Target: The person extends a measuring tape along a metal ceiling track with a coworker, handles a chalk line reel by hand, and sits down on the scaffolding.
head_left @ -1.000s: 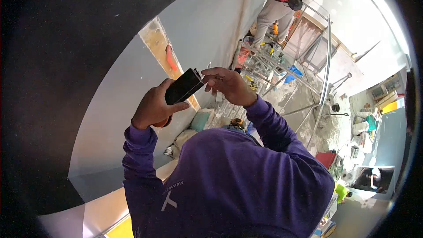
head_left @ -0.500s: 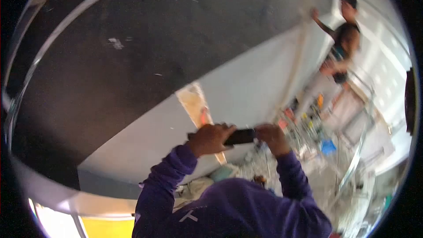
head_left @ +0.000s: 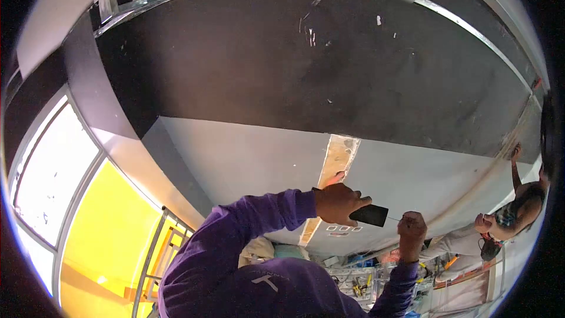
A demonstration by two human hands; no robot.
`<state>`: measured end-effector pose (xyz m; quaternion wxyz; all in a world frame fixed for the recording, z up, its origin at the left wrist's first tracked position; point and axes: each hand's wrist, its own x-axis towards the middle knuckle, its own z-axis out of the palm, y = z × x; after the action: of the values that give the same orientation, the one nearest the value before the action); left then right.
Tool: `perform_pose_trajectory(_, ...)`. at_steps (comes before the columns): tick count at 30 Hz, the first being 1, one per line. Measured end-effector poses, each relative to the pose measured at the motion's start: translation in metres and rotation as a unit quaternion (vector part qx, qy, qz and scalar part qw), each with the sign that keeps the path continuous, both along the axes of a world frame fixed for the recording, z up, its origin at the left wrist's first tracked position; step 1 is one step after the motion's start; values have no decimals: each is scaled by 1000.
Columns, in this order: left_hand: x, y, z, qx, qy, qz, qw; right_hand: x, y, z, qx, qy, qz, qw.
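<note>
My left hand (head_left: 341, 204), in a purple sleeve, is closed around one end of a black rectangular case (head_left: 371, 215). The case's other end sticks out toward my right hand (head_left: 412, 225). A thin pale line seems to run from the case to my right fingers, which are pinched together. What sits within that pinch is too small to make out. Both hands are raised in front of my chest, before the wall. Just above my left hand, a reddish patch shows on a tan strip (head_left: 339, 156) in the wall.
The wall is dark above and pale grey (head_left: 406, 171) below, with white box frames (head_left: 344, 228) low down. Tools and materials (head_left: 364, 285) clutter the floor. Another person (head_left: 524, 209) reaches to the wall at right. A metal frame (head_left: 150, 259) stands left, before a yellow panel (head_left: 94, 218).
My right hand has moved away from the black case, and a thin line now shows between them. The view has turned left, bringing the windows in and shifting the other person toward the right edge.
</note>
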<state>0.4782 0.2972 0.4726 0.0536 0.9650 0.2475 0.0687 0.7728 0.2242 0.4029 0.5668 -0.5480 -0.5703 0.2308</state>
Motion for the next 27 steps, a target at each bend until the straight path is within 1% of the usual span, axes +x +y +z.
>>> perform_pose_trajectory(1, -3, 1, 4, 1, 13, 5, 1000, 4, -1, 13, 33, -71, -28, 997)
perform_pose_trajectory(2, -11, 3, 11, 33, 29, -5, 999, 11, -1, 22, 65, -141, -59, 986)
perform_pose_trajectory(3, -19, 7, 13, 21, 25, 14, 999, 26, 7, 16, 120, -172, -102, 972)
perform_pose_trajectory(4, -28, 10, 14, 9, 22, 26, 999, 41, 11, 21, 111, -94, -95, 985)
perform_pose_trajectory(5, -41, 7, 22, 12, -2, 26, 1000, 45, 1, 45, 51, -95, -130, 986)
perform_pose_trajectory(6, -51, 8, 29, 32, -8, 37, 999, 71, 13, 36, 124, -75, -148, 978)
perform_pose_trajectory(7, -59, 3, 42, 6, 0, 77, 997, 104, 24, 22, 167, -5, -136, 976)
perform_pose_trajectory(8, -72, 1, 51, 27, -17, 90, 995, 127, 29, 30, 200, -95, -215, 951)
perform_pose_trajectory(9, -82, 0, 56, 57, -21, 115, 992, 154, 35, 27, 208, -78, -232, 947)
perform_pose_trajectory(10, -88, -6, 71, 44, -30, 143, 988, 184, 43, 20, 255, -72, -252, 931)
perform_pose_trajectory(11, -103, -3, 70, 94, -63, 130, 985, 191, 35, 32, 253, -88, -275, 923)
perform_pose_trajectory(12, -111, -5, 80, 119, -49, 128, 983, 213, 35, 32, 228, -126, -325, 909)
perform_pose_trajectory(13, -117, -14, 90, 114, -59, 133, 983, 214, 33, 42, 279, 7, -274, 920)
perform_pose_trajectory(14, -127, -16, 94, 140, -35, 148, 978, 215, 29, 54, 284, -48, -343, 894)
perform_pose_trajectory(15, -131, -21, 102, 131, -58, 145, 979, 221, 24, 64, 285, -103, -400, 865)
perform_pose_trajectory(16, -141, -22, 103, 153, -44, 164, 973, 237, 23, 65, 275, -89, -421, 860)
perform_pose_trajectory(18, -151, -25, 113, 213, -47, 148, 965, 267, 40, 61, 260, -63, -448, 853)
perform_pose_trajectory(19, -155, -28, 117, 244, -49, 143, 958, 285, 46, 61, 252, -69, -462, 847)
perform_pose_trajectory(21, -165, -32, 120, 253, -60, 146, 954, 320, 56, 58, 235, -81, -485, 838)
perform_pose_trajectory(22, -168, -34, 123, 259, -68, 151, 952, 323, 59, 66, 322, -4, -369, 872)
perform_pose_trajectory(23, -168, -38, 126, 270, -66, 145, 950, 323, 59, 70, 388, 144, -261, 872)
perform_pose_trajectory(24, -166, -42, 129, 282, -65, 141, 947, 325, 60, 76, 439, 288, -141, 839)
perform_pose_trajectory(25, -163, -47, 132, 294, -64, 137, 944, 323, 62, 84, 472, 421, -16, 774)
perform_pose_trajectory(26, -159, -51, 133, 287, -59, 135, 946, 376, 76, 59, 492, 259, 221, 802)
perform_pose_trajectory(27, -155, -55, 134, 280, -54, 134, 949, 377, 73, 57, 488, 260, 83, 829)
